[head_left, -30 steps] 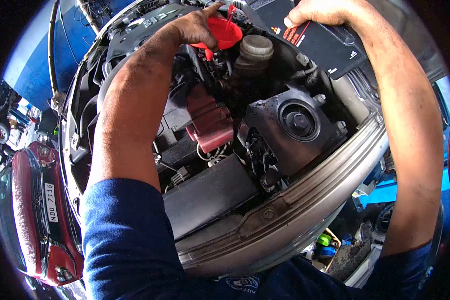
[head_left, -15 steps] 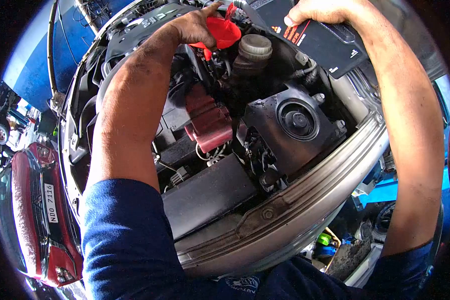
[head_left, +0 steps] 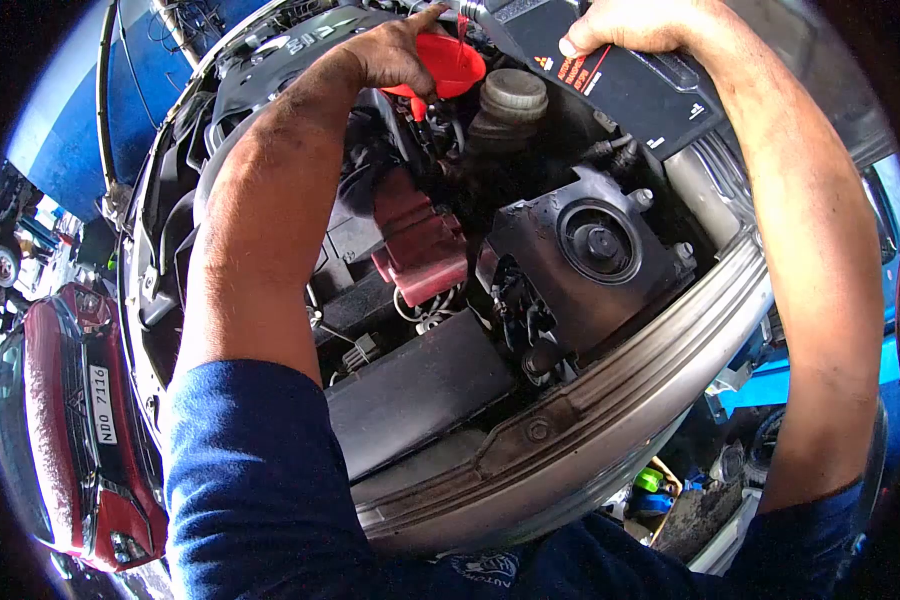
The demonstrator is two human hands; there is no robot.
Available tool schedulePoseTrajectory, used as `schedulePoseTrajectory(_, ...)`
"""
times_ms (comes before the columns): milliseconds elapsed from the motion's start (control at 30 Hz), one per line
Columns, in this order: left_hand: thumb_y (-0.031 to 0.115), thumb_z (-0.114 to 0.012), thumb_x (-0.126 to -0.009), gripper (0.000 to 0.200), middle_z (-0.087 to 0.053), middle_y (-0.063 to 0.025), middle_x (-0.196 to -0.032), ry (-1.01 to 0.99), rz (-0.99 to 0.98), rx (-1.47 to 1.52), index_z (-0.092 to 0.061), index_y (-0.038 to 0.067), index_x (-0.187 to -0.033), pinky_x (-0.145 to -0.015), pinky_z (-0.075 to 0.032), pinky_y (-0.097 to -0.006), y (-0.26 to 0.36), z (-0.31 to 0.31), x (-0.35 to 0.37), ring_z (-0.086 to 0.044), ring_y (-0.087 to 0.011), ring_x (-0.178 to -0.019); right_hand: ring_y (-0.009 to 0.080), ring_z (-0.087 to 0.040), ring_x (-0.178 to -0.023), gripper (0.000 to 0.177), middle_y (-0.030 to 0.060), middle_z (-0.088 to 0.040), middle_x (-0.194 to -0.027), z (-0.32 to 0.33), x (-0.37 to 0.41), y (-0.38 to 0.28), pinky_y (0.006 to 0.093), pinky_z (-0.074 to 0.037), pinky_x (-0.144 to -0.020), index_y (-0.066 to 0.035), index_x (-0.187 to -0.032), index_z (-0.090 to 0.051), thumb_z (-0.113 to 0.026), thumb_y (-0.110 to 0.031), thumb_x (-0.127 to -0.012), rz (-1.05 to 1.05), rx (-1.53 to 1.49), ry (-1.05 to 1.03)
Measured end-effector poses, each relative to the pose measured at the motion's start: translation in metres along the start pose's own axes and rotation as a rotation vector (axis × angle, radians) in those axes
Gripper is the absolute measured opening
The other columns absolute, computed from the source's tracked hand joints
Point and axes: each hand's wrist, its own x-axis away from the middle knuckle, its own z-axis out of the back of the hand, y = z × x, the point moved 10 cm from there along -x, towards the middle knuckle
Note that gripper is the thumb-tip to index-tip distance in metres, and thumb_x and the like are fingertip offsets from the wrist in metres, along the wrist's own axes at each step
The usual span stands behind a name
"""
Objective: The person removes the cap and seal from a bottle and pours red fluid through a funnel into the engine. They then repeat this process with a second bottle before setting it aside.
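At the top of the view, my left hand (head_left: 395, 55) is closed around the rim of a red funnel (head_left: 457, 62). The funnel's spout points down among hoses in the engine bay; its lower end is hard to make out. My right hand (head_left: 635, 25) grips a black fluid bottle (head_left: 630, 95) with orange and white lettering, thumb on its labelled face. The bottle is tilted, its neck over the funnel. A thin stream of red fluid (head_left: 463, 28) runs from it into the funnel. My right fingers are partly cut off by the frame's top.
Below the funnel stand a capped reservoir (head_left: 513, 100), a red cover (head_left: 420, 245) and a black housing with a round recess (head_left: 600, 240). A long black box cover (head_left: 420, 395) lies near the car's front edge (head_left: 610, 390). A red car (head_left: 80, 430) stands at left.
The red stream has become thinner. The bottle has shifted slightly left, with my right hand on it. My left hand and the funnel have stayed almost still.
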Motion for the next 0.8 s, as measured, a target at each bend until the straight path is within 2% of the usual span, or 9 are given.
schedulePoseTrajectory(133, 0.036, -0.097, -0.047, 0.151, -0.073, -0.0235, -0.116, -0.016, -0.004, 0.032, -0.006, -0.004, -0.162, -0.089, -0.056, -0.0324, 0.007, 0.002, 0.006, -0.072, -0.0253, -0.102, 0.0316, -0.07, -0.11, 0.066, 0.0238, -0.07, -0.122, 0.001, 0.001, 0.0, 0.0402, -0.054, -0.095, 0.007, -0.119, -0.068, -0.084, -0.04, -0.076, 0.004, -0.016, 0.075)
schedulePoseTrajectory(233, 0.037, -0.097, -0.048, 0.151, -0.069, -0.0244, -0.126, -0.037, -0.001, 0.022, -0.006, -0.005, -0.161, -0.093, -0.055, -0.0328, 0.004, 0.0, 0.003, -0.07, -0.0251, -0.108, 0.0319, -0.069, -0.111, 0.067, 0.0237, -0.07, -0.122, 0.001, 0.001, -0.001, 0.0403, -0.053, -0.096, 0.007, -0.12, -0.068, -0.084, -0.04, -0.076, 0.002, -0.036, 0.067)
schedulePoseTrajectory(300, 0.037, -0.098, -0.049, 0.151, -0.062, -0.0248, -0.138, 0.045, -0.085, -0.021, -0.007, -0.005, -0.161, -0.098, -0.054, -0.0337, 0.01, 0.004, 0.003, -0.067, -0.0252, -0.117, 0.0319, -0.069, -0.112, 0.068, 0.0238, -0.07, -0.123, 0.0, 0.0, -0.001, 0.0402, -0.053, -0.096, 0.007, -0.121, -0.067, -0.084, -0.041, -0.076, 0.012, -0.027, 0.042)
schedulePoseTrajectory(400, 0.037, -0.098, -0.047, 0.152, -0.055, -0.0245, -0.146, -0.034, -0.016, -0.018, -0.007, -0.004, -0.161, -0.102, -0.052, -0.0343, 0.007, -0.003, 0.001, -0.063, -0.0258, -0.124, 0.0319, -0.068, -0.113, 0.068, 0.0241, -0.069, -0.124, -0.004, -0.002, -0.004, 0.0402, -0.053, -0.097, 0.007, -0.121, -0.067, -0.084, -0.041, -0.077, 0.01, -0.011, 0.021)
schedulePoseTrajectory(800, 0.035, -0.099, -0.043, 0.155, -0.054, -0.0232, -0.147, 0.0, -0.062, 0.119, -0.007, -0.002, -0.162, -0.104, -0.051, -0.0349, 0.004, -0.001, 0.0, -0.059, -0.0279, -0.129, 0.0324, -0.067, -0.116, 0.068, 0.0241, -0.068, -0.126, -0.004, -0.004, -0.006, 0.0403, -0.052, -0.099, 0.008, -0.121, -0.067, -0.083, -0.043, -0.078, 0.005, 0.051, 0.01)
